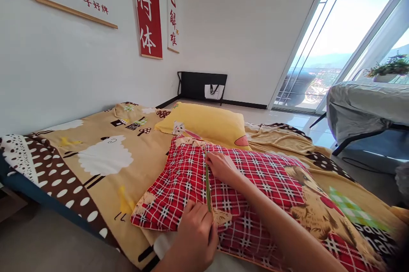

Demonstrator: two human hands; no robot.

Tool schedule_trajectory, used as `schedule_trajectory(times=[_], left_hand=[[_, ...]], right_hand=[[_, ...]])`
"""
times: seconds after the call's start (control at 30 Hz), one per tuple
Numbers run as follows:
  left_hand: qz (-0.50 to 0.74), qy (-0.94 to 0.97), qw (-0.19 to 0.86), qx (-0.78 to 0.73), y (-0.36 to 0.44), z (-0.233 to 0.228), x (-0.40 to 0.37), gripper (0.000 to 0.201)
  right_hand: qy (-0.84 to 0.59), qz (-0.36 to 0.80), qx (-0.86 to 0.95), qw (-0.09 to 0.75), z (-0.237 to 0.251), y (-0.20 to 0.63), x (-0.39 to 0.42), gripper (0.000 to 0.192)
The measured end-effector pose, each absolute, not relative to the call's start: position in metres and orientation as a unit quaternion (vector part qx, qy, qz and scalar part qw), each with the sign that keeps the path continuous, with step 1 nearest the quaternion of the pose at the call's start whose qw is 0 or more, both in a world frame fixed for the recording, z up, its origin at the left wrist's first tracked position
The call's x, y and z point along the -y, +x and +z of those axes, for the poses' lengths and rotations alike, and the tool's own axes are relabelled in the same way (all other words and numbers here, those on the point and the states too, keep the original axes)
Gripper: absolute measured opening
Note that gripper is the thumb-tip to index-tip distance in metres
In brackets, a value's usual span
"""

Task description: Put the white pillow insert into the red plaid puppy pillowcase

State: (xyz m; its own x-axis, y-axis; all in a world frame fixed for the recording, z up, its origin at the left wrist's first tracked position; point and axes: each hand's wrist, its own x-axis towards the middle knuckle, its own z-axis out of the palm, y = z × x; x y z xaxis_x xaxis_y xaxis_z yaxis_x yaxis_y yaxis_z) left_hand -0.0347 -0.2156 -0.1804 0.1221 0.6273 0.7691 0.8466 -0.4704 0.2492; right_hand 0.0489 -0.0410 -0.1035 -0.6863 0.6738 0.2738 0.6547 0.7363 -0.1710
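Note:
A red plaid pillowcase (255,170) with a brown bear print lies spread on the bed in front of me. A narrow slit (207,193) runs across it between my hands, and a strip of green-yellow shows inside. My left hand (196,231) is closed on the pillowcase at the slit's near end, fingers curled over the fabric. At the far end, my right hand (220,165) pinches the slit's edge, its fingertips partly hidden. Just beyond lies a yellow pillow (204,121) with a small cat face printed on it.
Under the pillows is a tan blanket (96,195) with sheep and brown dotted borders. A black panel (198,84) with a white bag (213,92) stands against the far wall. At right are a grey-covered piece of furniture (361,101), a potted plant (390,67) and a glass door (306,50).

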Motion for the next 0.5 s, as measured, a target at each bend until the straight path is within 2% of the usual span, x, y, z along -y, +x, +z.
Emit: schedule_trajectory(times=[0.13,0.23,0.37,0.5], left_hand=[[-0.434,-0.764,0.217,0.425,-0.033,-0.207,0.215,0.014],[-0.436,-0.777,0.232,0.391,-0.040,-0.215,0.217,0.017],[-0.419,-0.766,0.140,0.467,-0.047,-0.182,0.219,0.024],[-0.419,-0.682,0.213,0.561,-0.046,-0.134,0.197,0.014]], right_hand=[[-0.372,0.022,0.907,0.197,-0.105,0.056,0.040,0.012],[-0.308,-0.005,0.907,0.286,-0.107,0.066,0.051,0.013],[-0.208,-0.042,0.882,0.421,-0.100,0.076,0.067,0.014],[-0.182,-0.045,0.872,0.451,-0.089,0.079,0.079,0.013]])
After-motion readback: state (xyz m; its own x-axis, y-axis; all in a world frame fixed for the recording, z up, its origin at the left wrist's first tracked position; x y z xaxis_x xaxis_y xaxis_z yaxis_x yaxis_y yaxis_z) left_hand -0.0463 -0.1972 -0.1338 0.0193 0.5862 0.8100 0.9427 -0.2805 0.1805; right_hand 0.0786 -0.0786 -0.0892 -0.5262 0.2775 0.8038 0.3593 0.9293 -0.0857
